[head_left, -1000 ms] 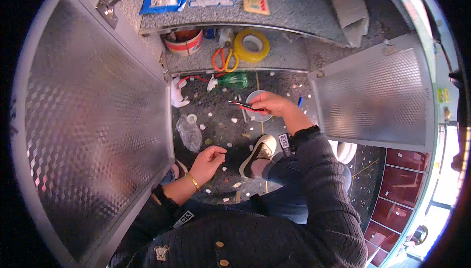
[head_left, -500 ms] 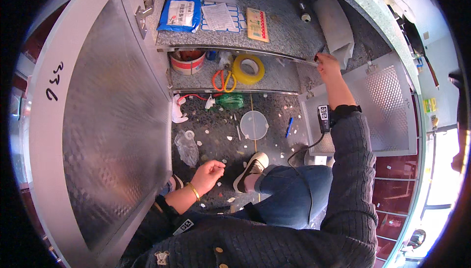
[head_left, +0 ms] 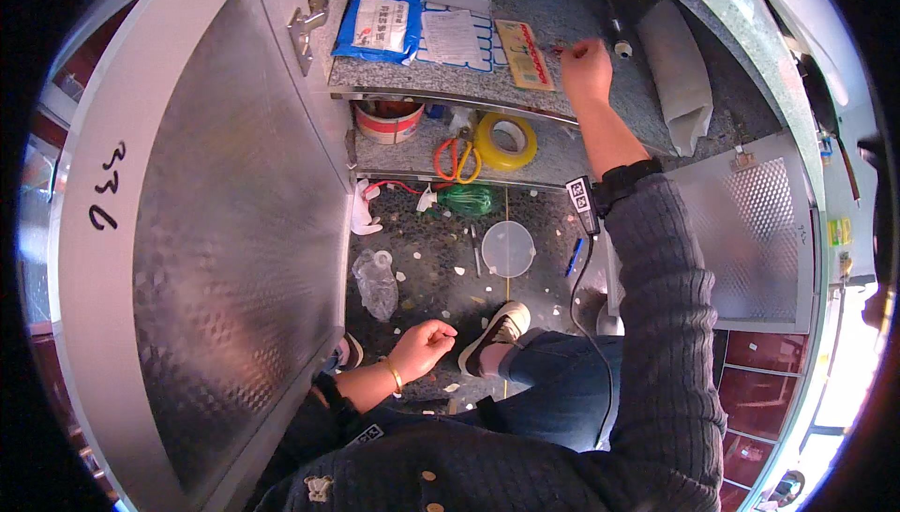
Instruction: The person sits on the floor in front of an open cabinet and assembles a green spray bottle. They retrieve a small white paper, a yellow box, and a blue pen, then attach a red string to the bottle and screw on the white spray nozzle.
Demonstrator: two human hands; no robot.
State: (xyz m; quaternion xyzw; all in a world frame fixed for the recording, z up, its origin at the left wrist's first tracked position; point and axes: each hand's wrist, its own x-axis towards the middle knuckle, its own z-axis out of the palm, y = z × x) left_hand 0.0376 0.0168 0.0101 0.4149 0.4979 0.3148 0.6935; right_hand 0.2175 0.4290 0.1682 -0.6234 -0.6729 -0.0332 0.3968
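Note:
My right hand (head_left: 588, 71) is over the upper shelf (head_left: 600, 109), fingers pinched. At its fingertips shows something small and dark reddish, too small to name. Just left of it lies a cream card with a red patterned edge (head_left: 525, 54). Farther left are a white sheet of paper (head_left: 450, 36) on a blue-and-white patterned piece, and a blue-and-white packet (head_left: 380, 26). My left hand (head_left: 422, 351) hangs low above the floor, its fingers curled together with nothing visible in them. The nearest thing to it is a crumpled clear plastic bag (head_left: 377, 287).
On the lower shelf are a red-and-white tub (head_left: 388, 126), orange-and-yellow scissors (head_left: 458, 159) and a yellow tape roll (head_left: 514, 163). A green spray bottle (head_left: 466, 200), round translucent lid (head_left: 509, 249) and blue pen (head_left: 574, 257) lie below. Open cabinet doors stand left (head_left: 234, 231) and right (head_left: 750, 240).
My right hand has moved left and inward, from the upper shelf's right front edge to beside the cream card. My left hand stays low with curled fingers. The view has shifted slightly.

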